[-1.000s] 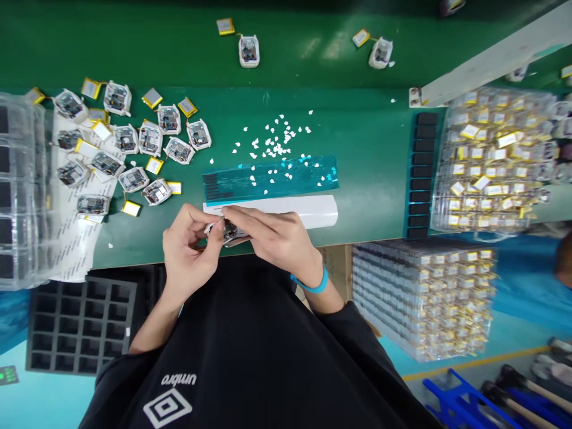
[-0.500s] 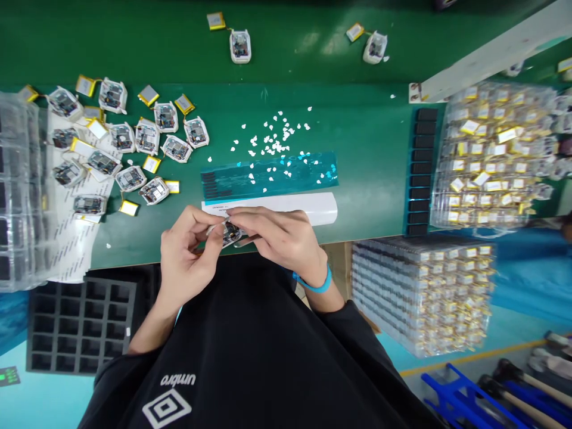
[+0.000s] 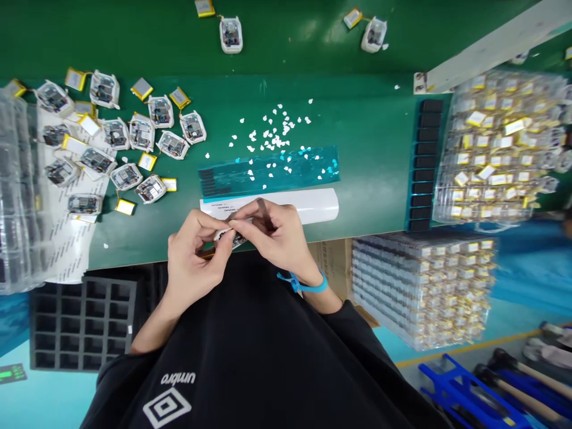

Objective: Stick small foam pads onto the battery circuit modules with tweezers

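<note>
Pinched between the thumb and fingers of my left hand is a white watch case with a circuit board inside, largely covered by the fingers. My right hand has its thumb and forefinger together at the case's upper edge, meeting the left fingertips. A slim metal tool, seemingly tweezers, is tucked in the right fingers; its ends are hidden. Just beyond both hands lie a white label sheet and a blue film strip, with small white stickers scattered over and behind it.
Several open watch cases with yellow-edged batteries lie at left, beside clear trays. Two more cases sit at the back. On the right are a strip of black pads, battery-filled trays and a post. Black foam trays are below left.
My right fingers have curled inward, bringing thumb and forefinger to the case's edge, and the metal tool now points upward. Both hands and the case have shifted slightly right.
</note>
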Motion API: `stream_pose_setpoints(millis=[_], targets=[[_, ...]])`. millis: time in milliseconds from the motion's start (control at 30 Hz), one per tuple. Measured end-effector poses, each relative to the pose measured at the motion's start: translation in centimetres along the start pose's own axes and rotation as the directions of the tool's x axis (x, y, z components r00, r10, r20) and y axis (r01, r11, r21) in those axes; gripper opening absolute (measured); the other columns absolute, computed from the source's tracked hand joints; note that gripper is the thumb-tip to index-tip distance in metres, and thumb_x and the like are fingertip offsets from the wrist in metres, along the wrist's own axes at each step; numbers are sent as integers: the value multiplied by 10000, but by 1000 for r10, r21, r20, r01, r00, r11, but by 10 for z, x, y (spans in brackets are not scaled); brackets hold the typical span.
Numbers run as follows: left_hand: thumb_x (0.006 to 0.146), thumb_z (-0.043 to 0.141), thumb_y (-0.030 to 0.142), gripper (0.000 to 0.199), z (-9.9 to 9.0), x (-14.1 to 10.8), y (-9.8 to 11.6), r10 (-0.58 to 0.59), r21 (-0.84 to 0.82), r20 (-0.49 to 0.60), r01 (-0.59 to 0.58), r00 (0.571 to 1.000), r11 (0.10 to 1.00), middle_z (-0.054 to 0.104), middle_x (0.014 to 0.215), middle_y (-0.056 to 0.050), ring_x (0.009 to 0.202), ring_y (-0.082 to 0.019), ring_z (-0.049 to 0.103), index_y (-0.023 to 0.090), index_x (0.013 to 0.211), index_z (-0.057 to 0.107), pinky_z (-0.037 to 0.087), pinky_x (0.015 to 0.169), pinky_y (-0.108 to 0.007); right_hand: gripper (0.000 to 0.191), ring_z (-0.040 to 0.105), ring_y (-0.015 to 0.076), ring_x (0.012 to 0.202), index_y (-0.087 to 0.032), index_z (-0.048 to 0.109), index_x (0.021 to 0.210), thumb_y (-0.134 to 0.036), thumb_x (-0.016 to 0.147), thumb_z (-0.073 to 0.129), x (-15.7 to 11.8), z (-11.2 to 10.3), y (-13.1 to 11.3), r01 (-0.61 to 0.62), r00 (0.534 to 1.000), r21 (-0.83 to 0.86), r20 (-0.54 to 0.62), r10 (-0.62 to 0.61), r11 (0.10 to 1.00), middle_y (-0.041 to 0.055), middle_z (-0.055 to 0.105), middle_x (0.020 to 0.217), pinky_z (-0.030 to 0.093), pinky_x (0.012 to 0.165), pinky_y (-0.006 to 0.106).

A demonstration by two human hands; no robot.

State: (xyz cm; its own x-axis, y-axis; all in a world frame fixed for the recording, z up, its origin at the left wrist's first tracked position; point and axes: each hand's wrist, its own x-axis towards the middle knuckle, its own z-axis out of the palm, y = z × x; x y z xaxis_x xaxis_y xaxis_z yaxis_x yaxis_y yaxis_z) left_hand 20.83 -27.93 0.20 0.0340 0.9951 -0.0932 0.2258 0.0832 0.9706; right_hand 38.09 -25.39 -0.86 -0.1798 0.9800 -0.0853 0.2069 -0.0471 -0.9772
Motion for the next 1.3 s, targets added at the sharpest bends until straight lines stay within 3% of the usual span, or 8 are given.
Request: stream_pose_setpoints(millis=[200,367,433,567,667,767,900,1300], targets=[[936,835,176,200,-3,-1,-12,86,53,54,-89,995,995,851,926,14,757,-173,811,242,1098,739,594,679,-259,568,717,154,706,-198,794,941,-674,1089,521,-12,-5,16,19,999,74,-52,-15,997,44,799,873,611,690,310],[973,805,292,100,-7,12,-26,47,204,51,-57,998,977,867,943,-28,746,-180,806,215,1034,821,594,656,-261,730,694,180,644,-209,860,853,-639,1146,348,-22,-29,31,48,906,-67,-416,-71,997,41,687,663,588,639,343],[978,775,318,122,-4,17,-31,21,269,61,-37,998,962,863,914,-33,694,-169,784,200,997,801,568,621,-251,671,725,186,655,-212,889,958,-642,1137,406,-26,-35,36,19,930,-12,-366,-23,1000,32,720,656,616,661,344],[966,733,282,93,3,18,-37,83,356,6,-79,997,931,846,842,-16,593,-136,735,193,960,759,519,580,-223,598,806,190,791,-234,891,1071,-658,1116,473,-28,-37,40,-63,950,53,-304,76,997,64,853,979,664,726,347],[965,733,254,68,5,16,-38,142,378,6,-133,990,916,848,837,-12,563,-118,712,189,965,754,503,573,-207,662,720,145,616,-255,902,917,-684,1117,439,-27,-35,40,-43,916,-42,-401,22,998,29,779,748,611,630,308],[975,737,241,61,5,15,-36,194,390,31,-190,981,901,850,834,-9,533,-101,675,186,988,758,491,564,-195,623,699,146,522,-255,893,877,-671,1106,489,-24,-34,39,-51,883,16,-466,52,999,-7,709,575,609,579,300],[979,741,218,40,7,15,-34,211,387,43,-211,977,898,873,907,-24,520,-87,651,181,994,746,478,548,-183,418,823,199,670,-236,874,909,-604,1018,707,-18,-33,42,-68,900,96,-424,102,993,11,841,751,699,675,331],[1007,697,223,65,11,18,-26,197,422,105,-223,975,879,885,1015,-32,515,-87,651,193,997,753,498,570,-202,329,872,217,836,-231,877,937,-496,1038,711,-12,-34,41,-87,955,89,-277,109,992,23,884,882,734,841,358]])
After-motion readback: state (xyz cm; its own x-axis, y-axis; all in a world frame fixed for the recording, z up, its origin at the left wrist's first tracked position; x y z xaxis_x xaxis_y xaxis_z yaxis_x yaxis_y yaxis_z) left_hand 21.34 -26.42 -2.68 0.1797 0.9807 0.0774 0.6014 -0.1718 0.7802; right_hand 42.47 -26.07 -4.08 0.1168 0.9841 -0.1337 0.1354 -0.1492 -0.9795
